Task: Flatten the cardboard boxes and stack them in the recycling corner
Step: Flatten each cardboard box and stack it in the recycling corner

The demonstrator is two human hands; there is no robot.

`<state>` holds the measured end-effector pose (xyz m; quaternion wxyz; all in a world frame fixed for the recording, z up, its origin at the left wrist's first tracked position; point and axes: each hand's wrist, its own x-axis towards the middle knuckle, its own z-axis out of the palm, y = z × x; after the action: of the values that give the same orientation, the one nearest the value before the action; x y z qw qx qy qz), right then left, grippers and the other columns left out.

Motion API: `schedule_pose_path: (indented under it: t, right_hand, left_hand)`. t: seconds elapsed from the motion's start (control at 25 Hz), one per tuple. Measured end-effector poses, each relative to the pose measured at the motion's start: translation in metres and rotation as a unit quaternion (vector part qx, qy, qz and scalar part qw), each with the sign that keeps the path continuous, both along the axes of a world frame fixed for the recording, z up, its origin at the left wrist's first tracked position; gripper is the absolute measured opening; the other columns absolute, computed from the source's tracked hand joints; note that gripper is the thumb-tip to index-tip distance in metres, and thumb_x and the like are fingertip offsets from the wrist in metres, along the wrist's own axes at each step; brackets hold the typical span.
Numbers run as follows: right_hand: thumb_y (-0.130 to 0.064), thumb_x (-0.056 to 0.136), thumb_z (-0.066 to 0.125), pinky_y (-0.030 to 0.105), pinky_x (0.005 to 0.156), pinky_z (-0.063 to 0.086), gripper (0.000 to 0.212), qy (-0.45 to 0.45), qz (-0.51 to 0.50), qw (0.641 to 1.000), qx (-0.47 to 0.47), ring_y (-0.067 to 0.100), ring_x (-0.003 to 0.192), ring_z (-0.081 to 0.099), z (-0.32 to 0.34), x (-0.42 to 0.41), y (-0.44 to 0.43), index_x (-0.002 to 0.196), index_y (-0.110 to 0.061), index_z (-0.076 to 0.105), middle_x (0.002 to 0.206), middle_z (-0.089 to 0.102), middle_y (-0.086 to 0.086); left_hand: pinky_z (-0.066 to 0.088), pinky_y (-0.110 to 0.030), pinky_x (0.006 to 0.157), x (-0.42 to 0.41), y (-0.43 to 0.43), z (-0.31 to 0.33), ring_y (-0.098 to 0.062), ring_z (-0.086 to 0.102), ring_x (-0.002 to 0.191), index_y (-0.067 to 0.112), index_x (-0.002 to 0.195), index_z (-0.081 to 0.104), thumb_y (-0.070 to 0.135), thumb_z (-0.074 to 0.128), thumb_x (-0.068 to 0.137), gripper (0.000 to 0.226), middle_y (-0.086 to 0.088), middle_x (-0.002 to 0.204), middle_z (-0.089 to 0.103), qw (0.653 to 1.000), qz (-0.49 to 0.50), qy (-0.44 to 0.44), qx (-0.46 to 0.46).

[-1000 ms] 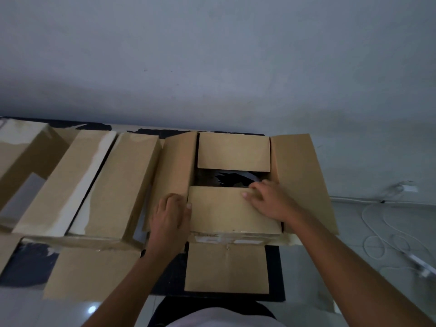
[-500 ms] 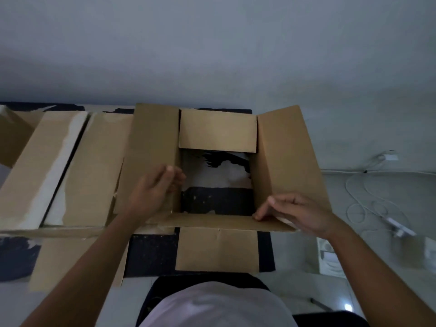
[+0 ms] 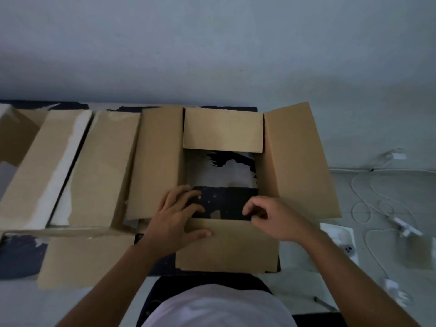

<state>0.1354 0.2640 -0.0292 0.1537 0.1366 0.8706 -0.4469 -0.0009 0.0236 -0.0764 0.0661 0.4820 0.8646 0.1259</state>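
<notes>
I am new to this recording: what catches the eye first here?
An open cardboard box sits in the middle, its four flaps spread wide and its bottom open. The left hand lies spread over its near edge, and the right hand curls beside it. More opened boxes lie to the left.

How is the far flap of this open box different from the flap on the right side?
The far flap is short and wide; the right flap is much longer, running the box's whole side. The far flap leans in over the opening, while the right flap splays outward, away from it. Both are plain brown cardboard on the same open box.
</notes>
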Motion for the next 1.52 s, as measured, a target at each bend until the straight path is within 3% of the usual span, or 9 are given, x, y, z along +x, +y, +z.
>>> schedule_pose_path:
  t: [0.12, 0.28, 0.44, 0.6, 0.76, 0.88, 1.0, 1.32, 1.52]
  right_hand:
    - [-0.003, 0.086, 0.055, 0.032, 0.088, 0.049, 0.027, -0.023, -0.211, 0.968, -0.131, 0.012, 0.107, 0.056, -0.012, -0.041, -0.006, 0.099, -0.025, 0.062, 0.113, 0.058, -0.005]
    - [0.000, 0.084, 0.047, 0.035, 0.085, 0.048, 0.027, 0.006, -0.455, 0.802, -0.386, 0.021, 0.099, 0.057, -0.033, -0.097, 0.002, 0.100, -0.017, 0.060, 0.102, 0.057, 0.007]
    - [-0.001, 0.085, 0.045, 0.032, 0.079, 0.047, 0.023, 0.074, -0.530, 0.716, -0.448, 0.021, 0.103, 0.057, -0.032, -0.119, 0.019, 0.093, -0.015, 0.062, 0.107, 0.060, 0.007]
    - [0.003, 0.086, 0.050, 0.028, 0.082, 0.049, 0.021, 0.193, -0.463, 0.822, -0.270, 0.015, 0.094, 0.058, -0.008, -0.120, 0.020, 0.088, -0.016, 0.058, 0.100, 0.061, 0.000]
    - [-0.001, 0.087, 0.055, 0.003, 0.080, 0.041, 0.022, 0.277, -0.283, 0.918, -0.007, -0.004, 0.107, 0.053, 0.012, -0.128, 0.032, 0.099, -0.019, 0.054, 0.138, 0.045, -0.011]
    - [-0.019, 0.087, 0.057, 0.035, 0.118, 0.015, 0.055, 0.199, -0.143, 0.936, 0.254, 0.018, 0.148, 0.010, 0.004, -0.150, 0.062, 0.139, -0.022, 0.038, 0.161, 0.008, -0.007]
    - [-0.036, 0.091, 0.052, 0.054, 0.117, -0.001, 0.082, 0.072, -0.049, 0.917, 0.388, 0.033, 0.147, -0.015, -0.006, -0.172, 0.083, 0.154, -0.022, 0.002, 0.159, -0.024, -0.003]
    - [-0.060, 0.087, 0.050, 0.064, 0.113, 0.006, 0.096, -0.044, 0.006, 0.903, 0.427, 0.033, 0.148, -0.001, -0.030, -0.197, 0.114, 0.153, -0.020, -0.009, 0.162, -0.004, 0.003]
    - [-0.055, 0.093, 0.042, 0.060, 0.116, -0.004, 0.086, -0.033, -0.015, 0.921, 0.389, 0.036, 0.146, -0.017, -0.022, -0.183, 0.115, 0.153, -0.024, -0.010, 0.161, -0.016, 0.008]
  left_hand:
    - [-0.018, -0.049, 0.115, -0.003, 0.006, 0.003, -0.028, -0.018, 0.146, 0.031, 0.138, 0.038, 0.091, 0.049, 0.055, 0.104, -0.007, 0.160, 0.001, 0.993, 0.109, -0.039, -0.003]
    - [-0.014, -0.047, 0.116, -0.004, 0.010, 0.010, -0.020, -0.037, 0.138, 0.029, 0.149, 0.017, 0.095, 0.045, 0.050, 0.122, -0.002, 0.156, -0.027, 0.989, 0.115, -0.084, -0.042]
    - [-0.016, -0.041, 0.116, -0.002, 0.009, 0.011, -0.018, -0.037, 0.137, 0.028, 0.150, 0.012, 0.097, 0.045, 0.050, 0.126, -0.004, 0.154, -0.033, 0.988, 0.128, -0.081, -0.042]
    - [-0.018, -0.034, 0.115, -0.005, 0.011, 0.009, -0.017, -0.028, 0.142, 0.022, 0.151, 0.017, 0.099, 0.044, 0.048, 0.132, -0.004, 0.157, -0.024, 0.988, 0.134, -0.071, -0.015]
    - [-0.032, -0.025, 0.106, -0.005, 0.009, 0.015, -0.011, -0.039, 0.133, 0.026, 0.152, 0.002, 0.101, 0.040, 0.047, 0.134, 0.000, 0.154, -0.033, 0.989, 0.119, -0.081, -0.018]
    - [-0.034, -0.022, 0.103, -0.005, 0.010, 0.016, -0.009, -0.036, 0.134, 0.026, 0.152, 0.005, 0.100, 0.044, 0.046, 0.135, 0.003, 0.153, -0.030, 0.989, 0.121, -0.090, 0.003]
    - [-0.028, -0.026, 0.108, -0.007, 0.009, 0.013, -0.010, -0.033, 0.136, 0.026, 0.151, 0.004, 0.101, 0.040, 0.046, 0.134, 0.002, 0.155, -0.028, 0.989, 0.117, -0.085, 0.003]
    - [0.010, -0.033, 0.111, -0.010, 0.006, 0.013, -0.022, 0.010, 0.144, 0.015, 0.143, 0.033, 0.097, 0.044, 0.053, 0.123, -0.011, 0.158, 0.020, 0.990, 0.109, -0.084, -0.022]
    - [0.004, -0.034, 0.114, -0.003, 0.006, 0.014, -0.022, 0.017, 0.143, 0.015, 0.141, 0.040, 0.098, 0.040, 0.055, 0.119, -0.007, 0.156, 0.028, 0.988, 0.142, -0.053, -0.037]
